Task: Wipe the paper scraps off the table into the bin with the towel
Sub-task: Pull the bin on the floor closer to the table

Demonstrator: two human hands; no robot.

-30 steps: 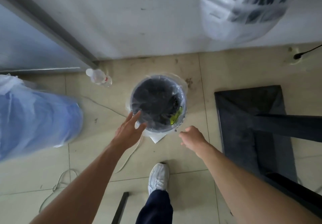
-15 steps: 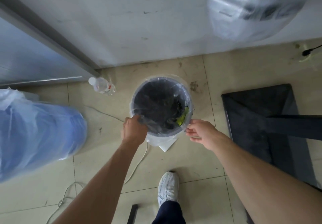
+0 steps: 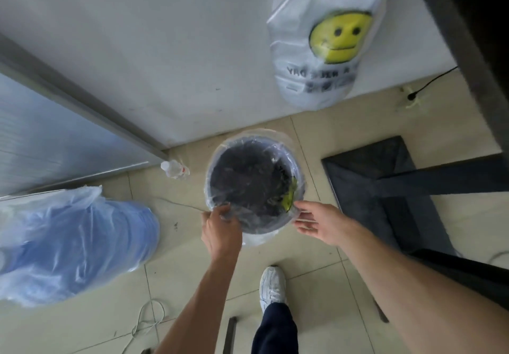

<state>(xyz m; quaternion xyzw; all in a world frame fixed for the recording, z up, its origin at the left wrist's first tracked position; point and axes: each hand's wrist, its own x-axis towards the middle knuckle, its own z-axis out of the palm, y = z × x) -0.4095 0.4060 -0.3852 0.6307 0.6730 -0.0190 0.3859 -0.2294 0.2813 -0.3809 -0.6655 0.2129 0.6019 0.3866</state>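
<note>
- Blue plastic-wrapped bundle (image 3: 68, 246) on floor, far left of bin.
- Smiley bag (image 3: 327, 42) hangs at wall, beyond bin.
- Bin (image 3: 254, 158) w/ clear liner, on floor, centre.
- Left hand (image 3: 220, 229) grips bin's near-left rim.
- Right hand (image 3: 319, 222) fingers spread, at near-right rim; can't tell if gripping.

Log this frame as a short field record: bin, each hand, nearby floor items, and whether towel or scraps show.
bin: round dark bin with clear liner, standing on tiled floor by the wall
left hand: left hand gripping the liner at the near-left rim
right hand: right hand open, fingers at the near-right rim
bin contents: dark, with a yellow-green scrap at the right side
floor items: plastic bottle, blue bag, smiley bag, dark mat
towel: not in view
table scraps: not in view
</note>
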